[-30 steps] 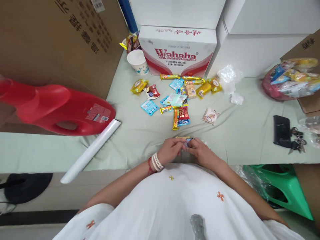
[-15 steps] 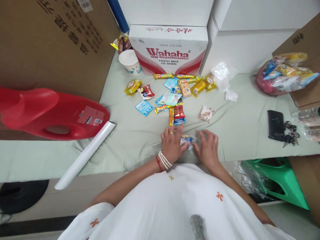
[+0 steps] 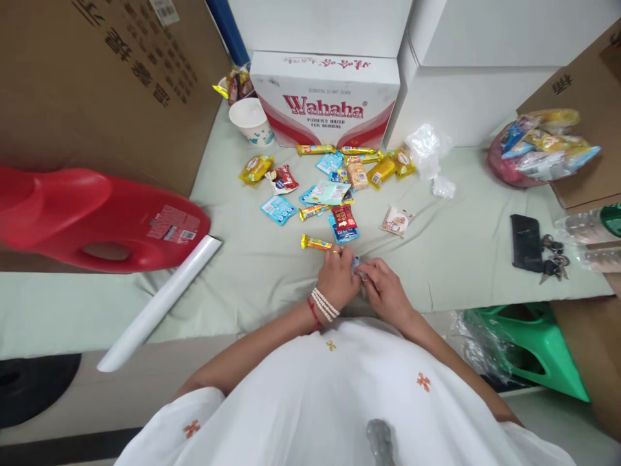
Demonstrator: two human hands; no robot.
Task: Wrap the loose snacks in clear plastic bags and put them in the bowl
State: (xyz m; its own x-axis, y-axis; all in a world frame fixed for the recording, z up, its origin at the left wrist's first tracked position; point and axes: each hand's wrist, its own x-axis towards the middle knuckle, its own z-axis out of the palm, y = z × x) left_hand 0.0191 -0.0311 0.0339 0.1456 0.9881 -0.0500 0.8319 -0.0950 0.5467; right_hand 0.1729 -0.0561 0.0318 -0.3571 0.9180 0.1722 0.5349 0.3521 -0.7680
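Observation:
My left hand [image 3: 336, 279] and my right hand [image 3: 387, 290] meet at the front of the table, fingers closed on a small clear-and-blue snack packet [image 3: 356, 262]. Most of that packet is hidden by my fingers. Against the left fingertips lies a yellow stick-shaped snack [image 3: 314, 243]. Just beyond the hands, a red packet [image 3: 344, 216] rests partly over a blue packet [image 3: 343, 233]. A white wrapped snack [image 3: 396, 221] lies to the right, apart from my hands.
Several more wrapped snacks spread toward a Wahaba-style water carton [image 3: 325, 107] lettered "Wahaha". A paper cup [image 3: 251, 121], a red jug [image 3: 101, 220] and a white tube [image 3: 160, 304] stand or lie left. A filled bowl [image 3: 499, 158], phone [image 3: 526, 243] and keys [image 3: 554, 259] are right.
My hands have closed together on the clear-and-blue packet, which lay flat between them. The yellow stick has turned crosswise and shifted left, away from the red packet.

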